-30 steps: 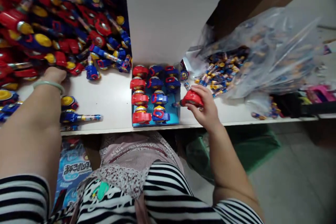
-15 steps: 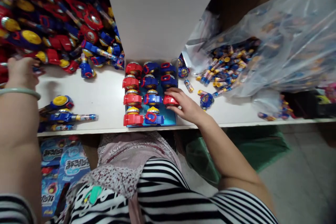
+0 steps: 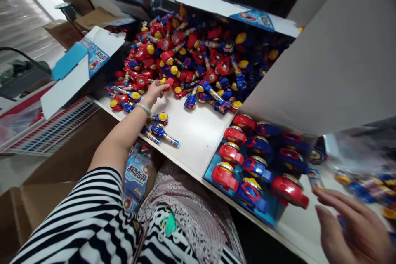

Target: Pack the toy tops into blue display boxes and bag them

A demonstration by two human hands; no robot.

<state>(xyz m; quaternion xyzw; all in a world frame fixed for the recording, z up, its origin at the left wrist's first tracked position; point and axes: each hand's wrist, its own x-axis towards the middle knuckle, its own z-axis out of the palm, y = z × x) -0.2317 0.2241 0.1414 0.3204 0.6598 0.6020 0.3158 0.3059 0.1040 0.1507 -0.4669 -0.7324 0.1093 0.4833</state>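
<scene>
A red toy with a yellow part (image 3: pixel 168 83) is held by my left hand (image 3: pixel 154 92), at the front edge of a big heap of red and blue toys (image 3: pixel 185 51). My right hand (image 3: pixel 352 227) is apart from the toys in the box, its thumb and fingers spread with nothing between them. Just left of its fingertips, a red toy (image 3: pixel 291 191) sits in the right column of the blue display box (image 3: pixel 210 169). Red toys fill the box's left column; blue ones stand in the middle and at the back right.
Blue toys with tubes (image 3: pixel 167 135) lie near the table's front edge (image 3: pixel 185 167). The white box lid (image 3: pixel 312 62) rises behind the display box. Small tubes (image 3: pixel 368 185) lie at the right. Printed blue packages (image 3: pixel 136 175) are below the table.
The view has swung left. My right hand has let go of the red toy and moved off to the right. My left hand now has a red toy from the heap.
</scene>
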